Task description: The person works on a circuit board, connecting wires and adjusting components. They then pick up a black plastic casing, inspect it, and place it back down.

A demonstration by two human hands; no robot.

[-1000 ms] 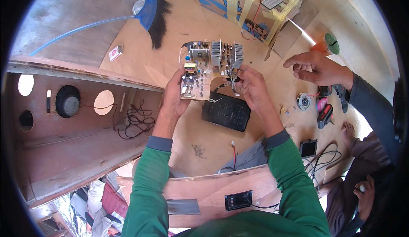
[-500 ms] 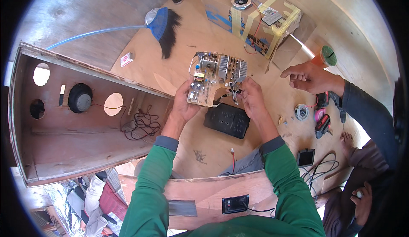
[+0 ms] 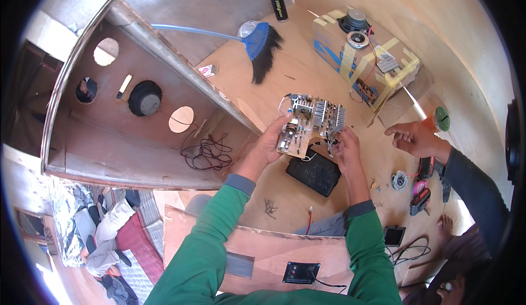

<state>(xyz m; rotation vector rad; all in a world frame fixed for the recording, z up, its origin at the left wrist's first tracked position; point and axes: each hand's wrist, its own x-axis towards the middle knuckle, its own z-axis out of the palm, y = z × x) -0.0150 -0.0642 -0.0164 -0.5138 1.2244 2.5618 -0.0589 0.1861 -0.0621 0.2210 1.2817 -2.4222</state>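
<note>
1. One circuit board (image 3: 307, 127), tan with silver finned heat sinks on its far end, held up in the air between both hands, above the plywood floor (image 3: 285, 86).
2. Left hand (image 3: 271, 143): grasps the board's near-left edge, thumb on top, fingers under.
3. Right hand (image 3: 345, 149): pinches the board's right side near the heat sinks, fingertips at the wires hanging off it.
4. One black flat panel (image 3: 315, 173) lies on the floor right below the board, between the two forearms.
5. One long wooden speaker cabinet (image 3: 137, 118) lies open on the left. I count three round cut-outs without drivers, one dark speaker cone mounted, one narrow slot. One tangle of black wire (image 3: 205, 154) sits inside near its right end.
6. One blue broom (image 3: 257, 42), black bristles, on the floor beyond the board.
7. One cardboard box (image 3: 364, 58) with yellow tape, far right; two round speaker drivers and one small grey panel on top of it.
8. One black remote-like bar (image 3: 278, 1) at the top edge.
9. One plywood panel (image 3: 274, 255) with a black terminal plate, across the person's lap.
10. A second person's hand (image 3: 413, 138) on the right, loosely curled, not touching the board. One green round lid (image 3: 441, 118) just beyond it.
11. Small red and black tools on the floor near that person's dark sleeve; count unclear.
</note>
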